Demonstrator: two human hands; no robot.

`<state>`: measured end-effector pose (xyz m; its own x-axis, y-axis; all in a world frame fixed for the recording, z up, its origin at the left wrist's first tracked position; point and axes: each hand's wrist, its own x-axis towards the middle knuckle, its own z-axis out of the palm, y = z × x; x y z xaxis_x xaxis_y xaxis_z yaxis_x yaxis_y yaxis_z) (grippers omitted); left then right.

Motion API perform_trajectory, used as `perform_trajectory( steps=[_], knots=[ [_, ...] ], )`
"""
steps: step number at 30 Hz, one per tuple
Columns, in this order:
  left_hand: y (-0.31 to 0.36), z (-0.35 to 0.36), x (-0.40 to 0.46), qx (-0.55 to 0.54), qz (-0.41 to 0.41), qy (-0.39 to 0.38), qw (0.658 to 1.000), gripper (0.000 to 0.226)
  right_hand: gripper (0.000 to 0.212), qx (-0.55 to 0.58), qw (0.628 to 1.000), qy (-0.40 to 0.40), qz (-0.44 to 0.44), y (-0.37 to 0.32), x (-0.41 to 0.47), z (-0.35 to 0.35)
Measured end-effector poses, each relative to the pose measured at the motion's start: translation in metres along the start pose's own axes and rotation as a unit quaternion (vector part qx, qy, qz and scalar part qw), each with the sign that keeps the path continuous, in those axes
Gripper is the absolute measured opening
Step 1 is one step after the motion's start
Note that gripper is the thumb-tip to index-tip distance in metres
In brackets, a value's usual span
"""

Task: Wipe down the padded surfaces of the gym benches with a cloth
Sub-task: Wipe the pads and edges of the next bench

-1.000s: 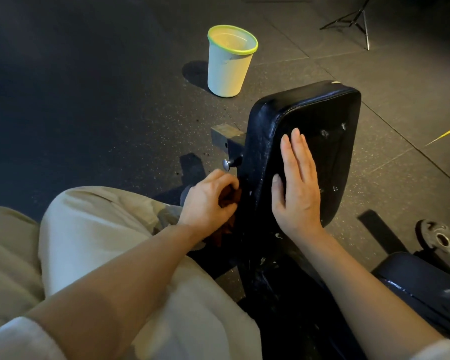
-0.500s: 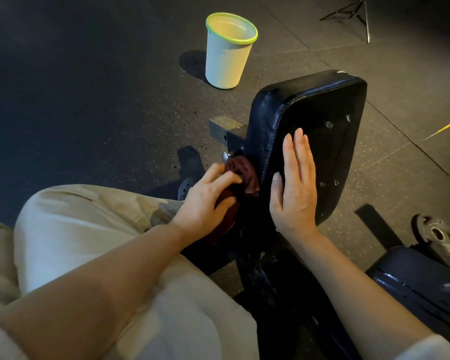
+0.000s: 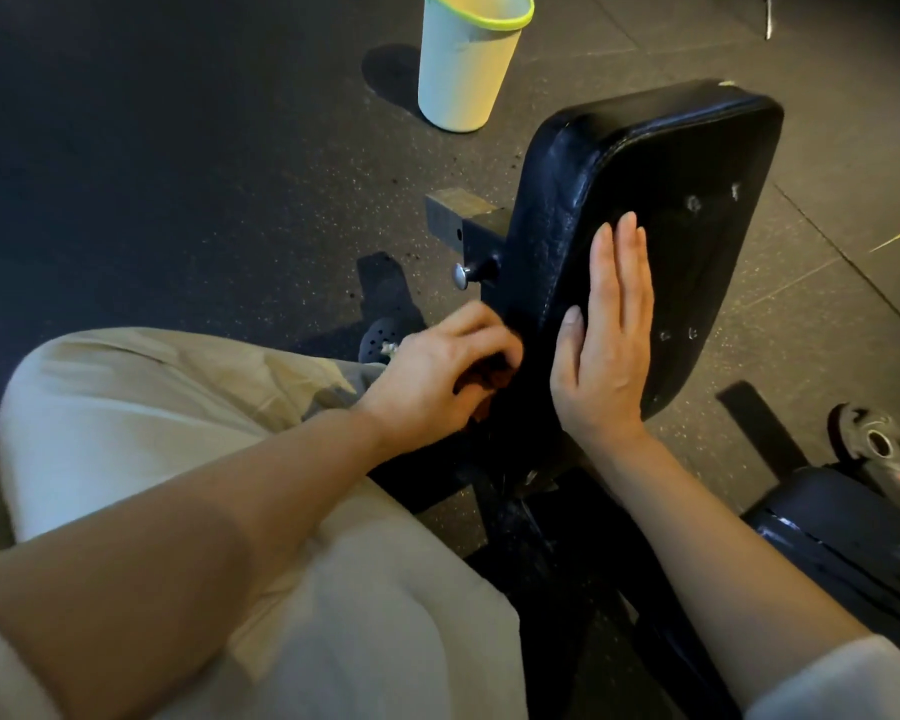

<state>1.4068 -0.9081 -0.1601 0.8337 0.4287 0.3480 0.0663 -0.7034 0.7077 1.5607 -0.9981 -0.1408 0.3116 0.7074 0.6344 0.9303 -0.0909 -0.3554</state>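
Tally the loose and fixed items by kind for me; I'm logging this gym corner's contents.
Black bench pads: 2
Dark red cloths: 1
Pale buckets with green rim: 1
Weight plates: 1
Adjustment pin knobs: 1
Total: 6

White sleeves (image 3: 848,683); beige trousers (image 3: 188,407)

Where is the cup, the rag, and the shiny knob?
cup (image 3: 463,70), head view, on its pale side wall.
cloth (image 3: 489,379), head view, on the dark red bit under the left hand's fingers.
knob (image 3: 461,276), head view, on its round silver end.
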Motion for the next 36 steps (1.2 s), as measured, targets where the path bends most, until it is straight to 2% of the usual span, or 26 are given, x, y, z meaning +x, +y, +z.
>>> perform_trajectory(
  steps=[2, 3, 4, 6, 7, 8, 12, 15, 17, 18, 20, 21, 22, 27, 31, 32, 33, 36],
  knots=[
    [-0.004, 0.003, -0.011, 0.01, 0.001, -0.119, 0.993, 0.033, 0.053, -0.002, 1.0, 0.003, 0.003, 0.0, -0.001, 0.001],
    [-0.005, 0.004, -0.014, 0.008, -0.014, -0.11, 0.994, 0.033, 0.053, -0.003, 1.0, 0.003, 0.005, 0.0, -0.002, 0.001],
    [-0.006, 0.003, -0.014, 0.0, -0.036, -0.051, 0.998, 0.034, 0.054, -0.003, 1.0, 0.003, 0.006, 0.0, -0.002, 0.001],
    [-0.002, -0.002, -0.006, -0.026, -0.084, 0.129, 0.988, 0.036, 0.054, -0.004, 1.0, 0.0, 0.004, 0.001, -0.002, 0.0],
    [0.002, -0.005, 0.0, -0.042, -0.093, 0.19, 0.976, 0.04, 0.055, -0.005, 1.0, -0.003, 0.002, 0.002, -0.003, -0.001],
    [0.006, -0.005, 0.006, -0.053, -0.086, 0.213, 0.972, 0.043, 0.055, -0.006, 1.0, -0.006, 0.0, 0.003, -0.004, -0.002],
    [0.014, 0.003, 0.007, 0.011, 0.004, 0.148, 0.989, 0.036, 0.054, -0.007, 1.0, -0.016, -0.001, 0.006, -0.009, -0.001],
    [0.001, 0.002, -0.006, 0.045, 0.036, 0.013, 0.998, 0.031, 0.054, -0.006, 1.0, -0.01, 0.003, 0.004, -0.01, 0.0],
    [-0.004, 0.003, -0.013, 0.057, 0.01, -0.054, 0.997, 0.029, 0.054, -0.01, 1.0, -0.006, 0.005, 0.004, -0.011, 0.0],
    [-0.004, 0.003, -0.014, 0.049, -0.012, -0.032, 0.998, 0.029, 0.054, -0.009, 1.0, -0.008, 0.005, 0.004, -0.011, -0.001],
    [0.001, 0.001, -0.01, 0.016, -0.04, 0.091, 0.995, 0.029, 0.055, -0.008, 1.0, -0.018, 0.005, 0.005, -0.012, -0.003],
    [0.005, 0.001, -0.006, 0.008, -0.036, 0.144, 0.989, 0.029, 0.055, -0.008, 1.0, -0.023, 0.004, 0.005, -0.013, -0.004],
    [0.009, 0.001, -0.002, 0.009, -0.023, 0.166, 0.986, 0.029, 0.055, -0.008, 1.0, -0.028, 0.003, 0.006, -0.014, -0.005],
    [0.014, 0.008, 0.003, 0.044, 0.033, 0.103, 0.993, 0.029, 0.054, -0.007, 0.999, -0.042, 0.008, 0.008, -0.02, -0.007],
    [-0.005, 0.005, -0.015, 0.06, 0.012, -0.1, 0.993, 0.029, 0.054, -0.004, 0.999, -0.039, 0.025, 0.004, -0.024, -0.006],
    [-0.006, 0.006, -0.018, 0.058, 0.002, -0.11, 0.992, 0.029, 0.055, -0.004, 0.999, -0.04, 0.028, 0.004, -0.025, -0.006],
    [-0.005, 0.006, -0.019, 0.052, -0.005, -0.079, 0.996, 0.028, 0.056, -0.004, 0.999, -0.044, 0.029, 0.004, -0.026, -0.006],
    [0.01, 0.004, -0.007, 0.016, 0.008, 0.124, 0.992, 0.027, 0.058, -0.001, 0.998, -0.059, 0.026, 0.008, -0.031, -0.009]
  ],
)
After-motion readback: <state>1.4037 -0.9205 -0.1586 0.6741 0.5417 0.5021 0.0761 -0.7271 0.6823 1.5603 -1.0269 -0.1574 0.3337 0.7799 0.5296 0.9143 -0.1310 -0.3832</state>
